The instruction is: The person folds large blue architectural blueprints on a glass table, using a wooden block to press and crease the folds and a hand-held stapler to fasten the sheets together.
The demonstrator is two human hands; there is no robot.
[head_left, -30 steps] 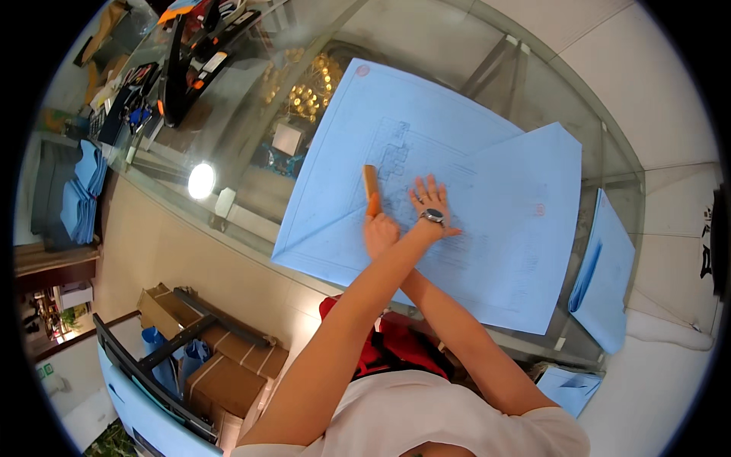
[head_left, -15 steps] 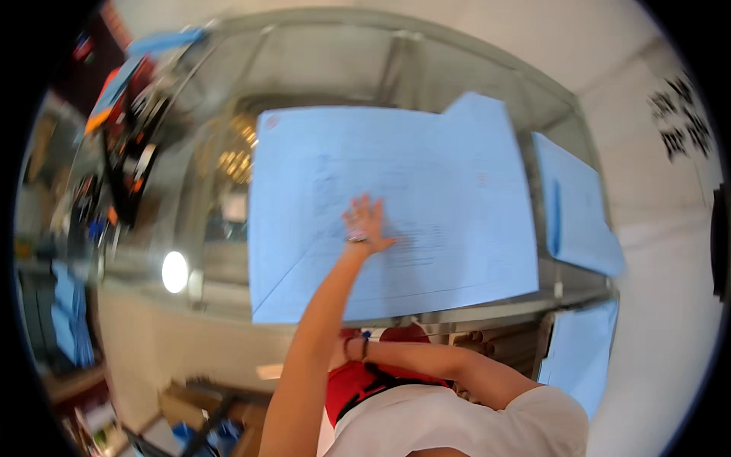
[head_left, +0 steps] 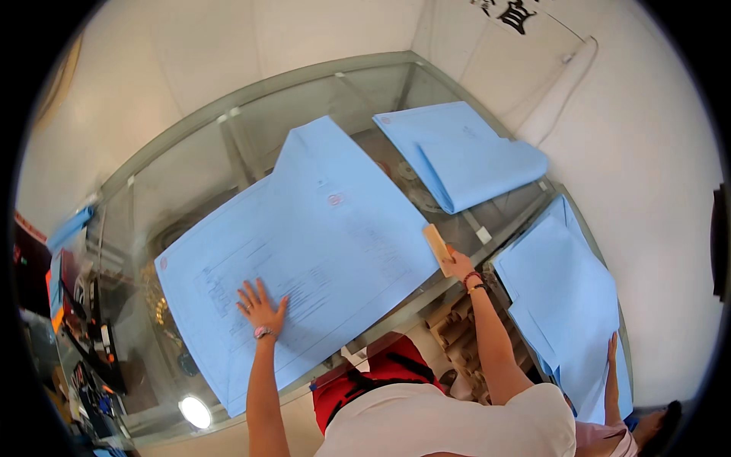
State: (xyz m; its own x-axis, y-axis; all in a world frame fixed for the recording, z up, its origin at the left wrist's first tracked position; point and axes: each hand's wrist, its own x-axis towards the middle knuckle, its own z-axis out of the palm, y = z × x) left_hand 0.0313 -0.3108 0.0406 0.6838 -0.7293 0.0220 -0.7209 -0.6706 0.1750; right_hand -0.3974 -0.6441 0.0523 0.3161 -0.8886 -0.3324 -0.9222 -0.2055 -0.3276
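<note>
My left hand (head_left: 260,311) presses flat, fingers spread wide and gripping nothing, on the lower-left printed part of a large blue sheet (head_left: 304,221), which lies over a glass table (head_left: 171,190). My right hand (head_left: 458,264) has its fingers closed around one end of a flat wooden piece (head_left: 436,245) at the sheet's right edge. Beyond lies a folded blue sheet (head_left: 476,164).

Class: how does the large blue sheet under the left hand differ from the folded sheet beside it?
The large sheet lies spread out; the folded sheet is doubled into layers. The large sheet covers more table than the folded sheet. The left hand rests on the large sheet; no hand touches the folded sheet. Both are blue.
</note>
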